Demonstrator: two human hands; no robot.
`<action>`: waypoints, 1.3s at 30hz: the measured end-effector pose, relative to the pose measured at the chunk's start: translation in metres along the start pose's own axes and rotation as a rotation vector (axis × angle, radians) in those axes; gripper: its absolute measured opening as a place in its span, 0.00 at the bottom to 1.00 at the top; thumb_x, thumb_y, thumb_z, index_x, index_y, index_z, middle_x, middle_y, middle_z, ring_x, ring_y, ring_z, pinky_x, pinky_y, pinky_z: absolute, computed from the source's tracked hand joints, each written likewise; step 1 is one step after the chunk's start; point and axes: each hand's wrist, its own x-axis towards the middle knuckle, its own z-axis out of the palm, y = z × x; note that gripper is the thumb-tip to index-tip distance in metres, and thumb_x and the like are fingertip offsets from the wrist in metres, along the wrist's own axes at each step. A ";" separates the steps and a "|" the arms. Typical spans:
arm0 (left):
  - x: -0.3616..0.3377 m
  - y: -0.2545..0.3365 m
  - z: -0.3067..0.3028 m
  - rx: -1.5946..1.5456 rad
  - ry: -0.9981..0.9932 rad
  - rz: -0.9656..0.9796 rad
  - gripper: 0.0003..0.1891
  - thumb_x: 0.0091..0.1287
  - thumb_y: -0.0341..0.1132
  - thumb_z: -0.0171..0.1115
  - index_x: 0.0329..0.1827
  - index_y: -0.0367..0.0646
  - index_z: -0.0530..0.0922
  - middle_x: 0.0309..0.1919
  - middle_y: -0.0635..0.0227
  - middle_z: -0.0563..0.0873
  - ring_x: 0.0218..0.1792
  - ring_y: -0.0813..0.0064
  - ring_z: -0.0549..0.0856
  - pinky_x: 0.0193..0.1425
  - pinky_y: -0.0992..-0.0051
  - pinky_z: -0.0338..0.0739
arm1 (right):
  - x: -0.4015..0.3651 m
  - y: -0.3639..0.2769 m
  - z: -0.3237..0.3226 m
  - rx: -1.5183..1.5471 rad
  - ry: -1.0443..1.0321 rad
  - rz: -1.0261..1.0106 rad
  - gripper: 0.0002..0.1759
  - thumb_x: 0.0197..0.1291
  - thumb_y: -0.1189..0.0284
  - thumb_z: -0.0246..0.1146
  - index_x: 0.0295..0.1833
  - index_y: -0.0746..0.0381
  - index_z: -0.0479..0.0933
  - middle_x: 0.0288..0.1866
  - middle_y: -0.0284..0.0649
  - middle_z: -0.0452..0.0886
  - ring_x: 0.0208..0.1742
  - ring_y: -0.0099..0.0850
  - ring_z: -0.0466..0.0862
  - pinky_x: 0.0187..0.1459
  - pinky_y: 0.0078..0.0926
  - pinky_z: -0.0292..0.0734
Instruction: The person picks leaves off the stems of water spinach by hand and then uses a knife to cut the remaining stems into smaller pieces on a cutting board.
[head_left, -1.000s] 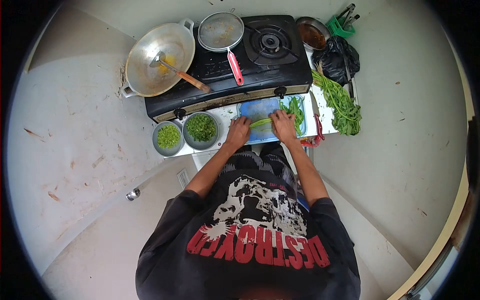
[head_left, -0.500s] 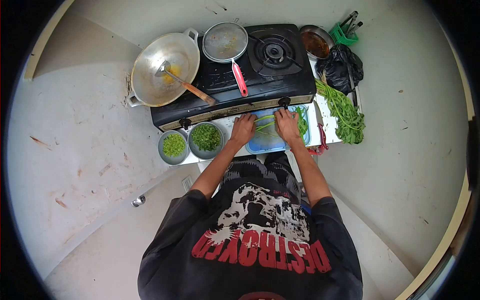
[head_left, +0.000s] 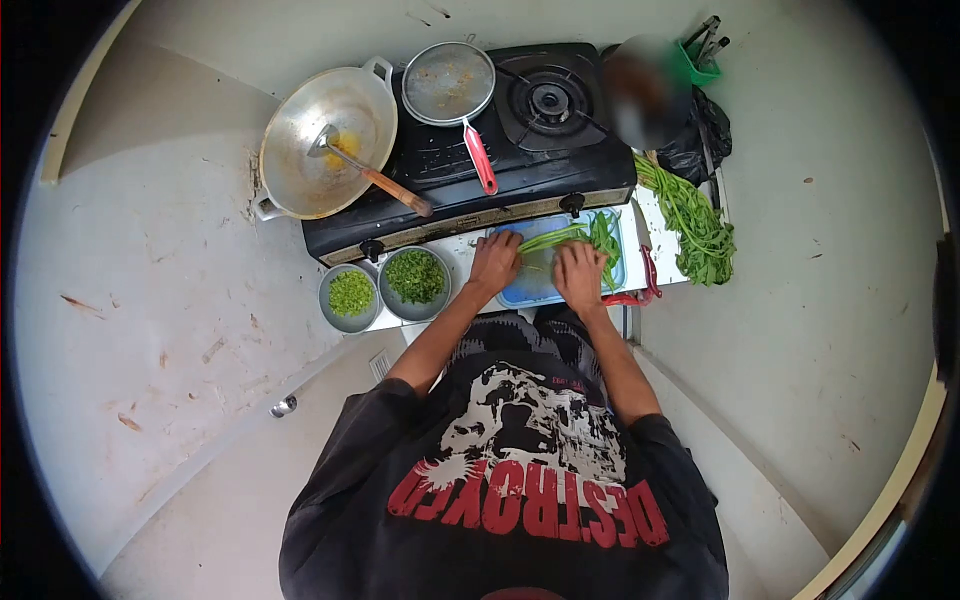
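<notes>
Long green stems with leaves [head_left: 552, 238] lie across a blue cutting board [head_left: 530, 290] in front of the stove. My left hand [head_left: 494, 262] is closed around the stems' left end at the board's left side. Just below the stems, beside the leaves, my right hand [head_left: 580, 272] is over the board with bent fingers apart; I see nothing held in it. A knife with a red handle [head_left: 651, 270] lies at the board's right edge. More leafy greens [head_left: 698, 235] are heaped farther right.
Two grey bowls of chopped greens, one lighter [head_left: 350, 294] and one darker [head_left: 416, 277], stand left of the board. A wok [head_left: 290, 150] with a spatula [head_left: 385, 185] and a red-handled strainer [head_left: 450, 85] sit on the black stove [head_left: 480, 205]. A green basket [head_left: 704, 68] stands back right.
My right hand has come off the stems and moved slightly toward me. The stems now lie bunched behind it. My left hand has shifted slightly right.
</notes>
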 end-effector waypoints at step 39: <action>-0.008 0.009 0.028 0.048 0.134 0.210 0.07 0.67 0.33 0.63 0.46 0.46 0.82 0.43 0.64 0.84 0.50 0.59 0.80 0.53 0.58 0.69 | -0.080 0.098 -0.030 -0.162 0.212 0.738 0.26 0.63 0.61 0.63 0.65 0.57 0.71 0.65 0.44 0.72 0.66 0.47 0.72 0.61 0.60 0.64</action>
